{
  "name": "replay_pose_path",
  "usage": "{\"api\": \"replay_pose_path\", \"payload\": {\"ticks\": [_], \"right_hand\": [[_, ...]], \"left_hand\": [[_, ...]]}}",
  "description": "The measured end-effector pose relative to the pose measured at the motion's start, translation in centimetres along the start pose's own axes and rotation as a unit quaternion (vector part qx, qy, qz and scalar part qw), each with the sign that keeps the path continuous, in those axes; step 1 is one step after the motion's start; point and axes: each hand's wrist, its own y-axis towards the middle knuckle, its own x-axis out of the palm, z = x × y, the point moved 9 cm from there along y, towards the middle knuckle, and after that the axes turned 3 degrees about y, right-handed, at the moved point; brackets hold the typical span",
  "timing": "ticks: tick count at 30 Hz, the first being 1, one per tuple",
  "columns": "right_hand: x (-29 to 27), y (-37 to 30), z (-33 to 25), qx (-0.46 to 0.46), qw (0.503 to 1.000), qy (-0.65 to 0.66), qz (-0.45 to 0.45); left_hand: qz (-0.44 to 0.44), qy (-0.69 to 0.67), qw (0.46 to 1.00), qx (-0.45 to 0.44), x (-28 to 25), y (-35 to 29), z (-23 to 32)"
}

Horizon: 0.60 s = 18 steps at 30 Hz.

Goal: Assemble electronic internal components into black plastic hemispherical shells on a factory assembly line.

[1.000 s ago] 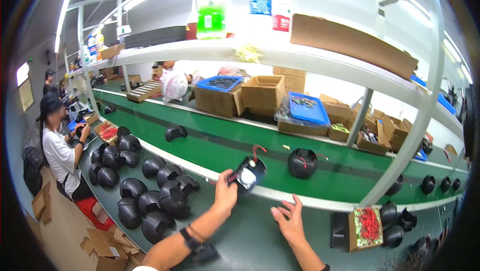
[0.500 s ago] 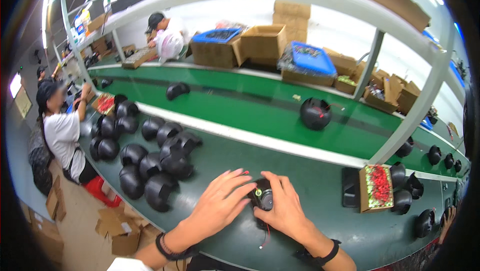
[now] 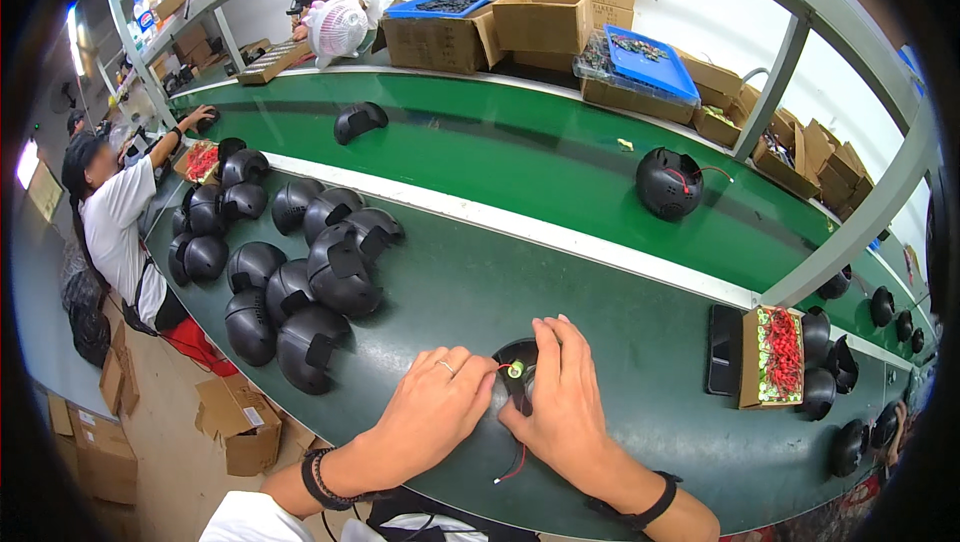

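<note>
The black shell looks light but hard; hold its three-o'clock side, where the right hand clamps it. At nine o'clock, the left hand bunches its fingers; I can't tell if they pinch.

Black rounded shell between both hands
It is near the close edge of the dark green surface, partly covered (whether it touches down is hard to tell); a small pale-green round piece shows against it, a short red wire alongside, and a thin red lead ends below in a white plug.
</note>
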Motion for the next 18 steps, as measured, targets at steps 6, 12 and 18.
{"api": "replay_pose_path", "payload": {"ticks": [6, 12, 18], "right_hand": [[-0.1, -0.1, -1.1, -0.014, 0.997, -0.074, 0.012], [0.0, 0.0, -0.7, -0.002, 0.998, -0.068, 0.012], [-0.1, 0.1, 0.4, 0.004, 0.999, -0.045, 0.03]], "left_hand": [[0.004, -0.094, 0.992, -0.09, 0.3, 0.3, -1.0], [-0.033, -0.133, 0.984, -0.112, 0.5, 0.6, -0.3], [-0.051, -0.171, 0.975, -0.136, 2.7, -1.0, -1.0]]}}
